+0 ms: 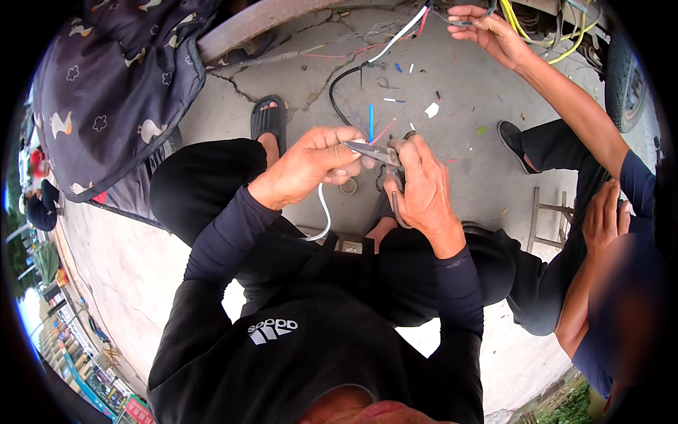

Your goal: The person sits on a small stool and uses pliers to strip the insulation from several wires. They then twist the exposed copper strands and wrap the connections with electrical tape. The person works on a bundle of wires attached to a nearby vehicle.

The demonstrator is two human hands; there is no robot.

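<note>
Steel-grey blades catch my eye first through the head camera: they belong to a pair of scissors [381, 153], held in the right hand [427, 185] with its fingers curled at the handles. The blades point left, their tips right at the fingertips of the left hand [309, 161]; I cannot tell from my end whether they stand parted or closed. That left hand is pinched narrow around a white cable [326, 206], which hangs below it in a loose curve, its upper end hidden from me by the fingers. Just beyond the fingertips I see a blue wire [371, 121] standing up and a red wire [385, 131] slanting off to the right. Black cable [333, 94] curves down behind the left hand. Small scraps, among them a white piece [431, 110], lie on the concrete floor [466, 74]. At upper right, a co-worker's hand [498, 39] holds something small and dark near yellow cables [514, 21], while a tyre [624, 85] stands at the edge of my view.
</note>
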